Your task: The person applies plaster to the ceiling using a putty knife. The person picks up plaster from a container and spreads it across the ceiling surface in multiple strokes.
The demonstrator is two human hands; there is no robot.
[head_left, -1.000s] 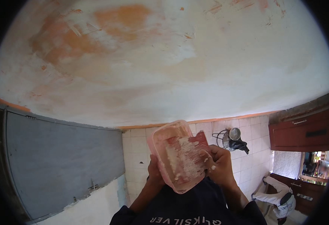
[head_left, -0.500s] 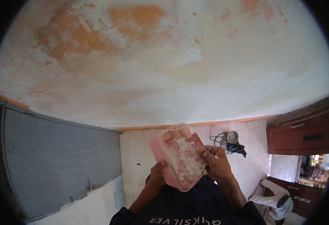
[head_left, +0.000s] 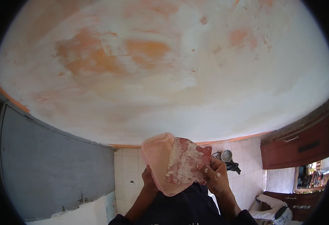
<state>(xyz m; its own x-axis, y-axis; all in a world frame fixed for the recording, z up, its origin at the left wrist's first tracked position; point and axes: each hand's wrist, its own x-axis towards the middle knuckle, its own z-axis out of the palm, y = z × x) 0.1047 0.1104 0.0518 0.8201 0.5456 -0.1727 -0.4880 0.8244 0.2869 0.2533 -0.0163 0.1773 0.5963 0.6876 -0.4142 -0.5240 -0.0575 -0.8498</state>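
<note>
A pink translucent plastic container, its open top facing up, is gripped at its near left side by my left hand, whose fingers are mostly hidden behind it. My right hand pinches a flat red spreader by its right edge, thumb on top. White putty coats much of the spreader's face, with a thicker line along its left edge. The spreader lies over the right part of the container's opening. Bits of putty stick to my right fingers. Beyond both hands rises a whitish wall with orange patches.
A grey door stands at the left. On the white tiled floor a metal can sits beside a black plastic bag. Red-brown cabinet panels line the right. White cloth shows at lower right; what bears it is unclear.
The spreader has turned and shifted right, uncovering more of the container's inside at the left. Both hands and the container sit slightly lower in view, and more of the wall shows.
</note>
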